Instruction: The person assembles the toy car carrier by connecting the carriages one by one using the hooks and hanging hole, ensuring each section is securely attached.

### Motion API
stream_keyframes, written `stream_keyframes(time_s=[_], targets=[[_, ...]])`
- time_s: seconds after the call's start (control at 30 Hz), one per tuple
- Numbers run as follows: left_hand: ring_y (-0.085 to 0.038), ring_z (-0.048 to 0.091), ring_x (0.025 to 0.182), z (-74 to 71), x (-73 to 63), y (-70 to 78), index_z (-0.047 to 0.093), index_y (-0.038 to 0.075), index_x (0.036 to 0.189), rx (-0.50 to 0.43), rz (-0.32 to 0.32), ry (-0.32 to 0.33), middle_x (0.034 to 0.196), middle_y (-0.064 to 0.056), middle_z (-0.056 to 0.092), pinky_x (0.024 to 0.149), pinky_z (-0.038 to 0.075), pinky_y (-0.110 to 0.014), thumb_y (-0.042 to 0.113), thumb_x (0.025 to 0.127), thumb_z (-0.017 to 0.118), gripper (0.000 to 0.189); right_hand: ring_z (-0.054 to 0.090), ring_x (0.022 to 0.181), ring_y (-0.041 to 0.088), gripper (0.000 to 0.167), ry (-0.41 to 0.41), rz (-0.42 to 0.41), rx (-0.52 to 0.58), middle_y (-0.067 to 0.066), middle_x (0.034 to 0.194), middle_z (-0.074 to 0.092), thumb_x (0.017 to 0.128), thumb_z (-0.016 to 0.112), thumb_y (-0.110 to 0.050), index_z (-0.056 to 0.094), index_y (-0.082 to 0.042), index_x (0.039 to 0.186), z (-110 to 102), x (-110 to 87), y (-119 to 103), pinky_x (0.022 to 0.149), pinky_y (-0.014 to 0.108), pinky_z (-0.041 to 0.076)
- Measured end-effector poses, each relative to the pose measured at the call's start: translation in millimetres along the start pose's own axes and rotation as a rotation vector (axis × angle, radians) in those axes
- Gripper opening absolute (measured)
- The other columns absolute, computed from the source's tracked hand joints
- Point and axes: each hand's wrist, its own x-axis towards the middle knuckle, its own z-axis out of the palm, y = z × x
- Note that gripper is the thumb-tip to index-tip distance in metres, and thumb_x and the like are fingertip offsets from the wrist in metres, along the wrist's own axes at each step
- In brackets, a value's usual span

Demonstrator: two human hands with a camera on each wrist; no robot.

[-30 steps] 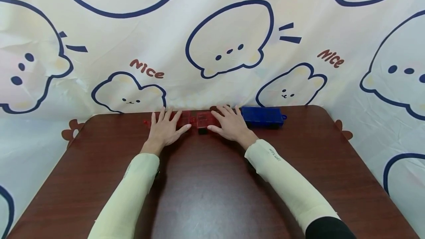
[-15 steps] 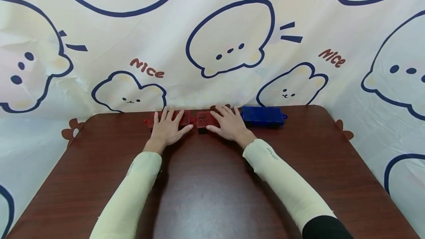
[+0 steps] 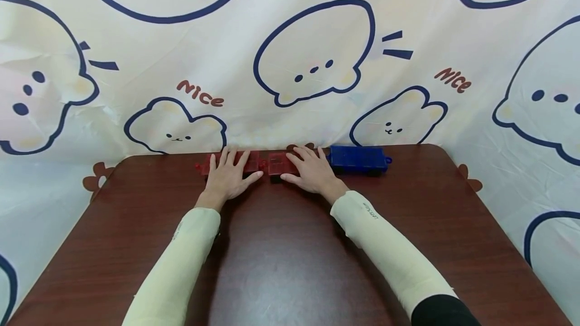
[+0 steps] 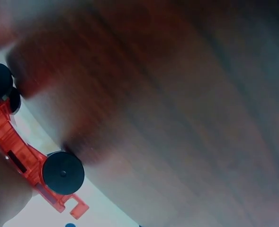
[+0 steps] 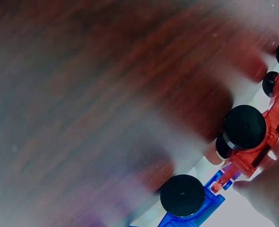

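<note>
Two red see-through toy train cars stand in a row along the table's far edge. In the head view, my left hand (image 3: 226, 177) rests with spread fingers over the left red train car (image 3: 252, 161), covering much of it. My right hand (image 3: 314, 172) lies likewise over the right red train car (image 3: 277, 165). A blue train car (image 3: 358, 159) stands just right of that hand. The left wrist view shows a red car's underside (image 4: 21, 151), black wheels and an end hook. In the right wrist view, the red car's hook overlaps the blue car's (image 5: 208, 203) coupling.
The dark brown wooden table (image 3: 272, 255) reaches from the cars to the near side. Right behind the cars hangs a pale cloth (image 3: 290, 125) with cartoon outlines, which also runs down both sides of the table.
My left hand has shifted slightly to the right over its red car, and my right hand very slightly left. The train cars look unmoved.
</note>
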Motion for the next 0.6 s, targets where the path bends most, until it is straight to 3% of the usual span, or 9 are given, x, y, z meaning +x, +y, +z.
stream_keyframes(time_s=[0.6], targets=[[-0.043,0.004,0.153,1.3,1.4,-3.8,0.020,0.018,0.164,0.023,0.016,-0.022,0.167,-0.021,0.014,0.117,-0.002,-0.067,0.072,0.098,0.037,0.086,0.026,0.150,0.029,0.078,0.013,-0.011,0.023,0.008,0.163,0.032,0.097,0.044,-0.070,0.038,-0.021,0.159,4.5,0.1,1.8,0.119,0.063,0.012]])
